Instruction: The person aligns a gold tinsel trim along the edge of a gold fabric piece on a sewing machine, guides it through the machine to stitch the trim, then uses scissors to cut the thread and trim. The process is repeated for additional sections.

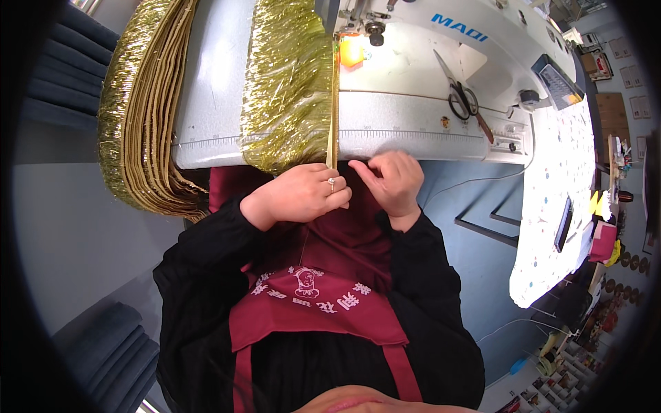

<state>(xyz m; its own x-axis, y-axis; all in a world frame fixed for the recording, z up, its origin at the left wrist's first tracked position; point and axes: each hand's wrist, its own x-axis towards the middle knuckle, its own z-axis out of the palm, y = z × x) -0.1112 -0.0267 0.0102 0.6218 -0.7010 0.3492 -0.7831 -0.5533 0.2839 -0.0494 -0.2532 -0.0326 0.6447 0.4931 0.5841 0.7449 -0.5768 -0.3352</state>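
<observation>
A gold tinsel fringe (pixel 288 89) lies over the sewing machine bed, with its narrow gold band (pixel 334 117) running along the right side up to the machine's needle area. My left hand (pixel 306 194), with a ring on one finger, is closed on the lower end of this band at the bed's front edge. Just to the right, my right hand (pixel 394 180) hovers by the edge with its thumb stretched toward the band and its other fingers curled and slightly blurred. Nothing shows in it. An orange piece (pixel 351 51) sits beside the band near the needle area.
A thick folded stack of gold fringe (pixel 148 110) hangs over the bed's left end. Black-handled scissors (pixel 460 96) lie on the bed under the white sewing machine arm (pixel 482 31). On the right stands a table with a patterned white cover (pixel 551 206) and a dark flat object (pixel 563 224).
</observation>
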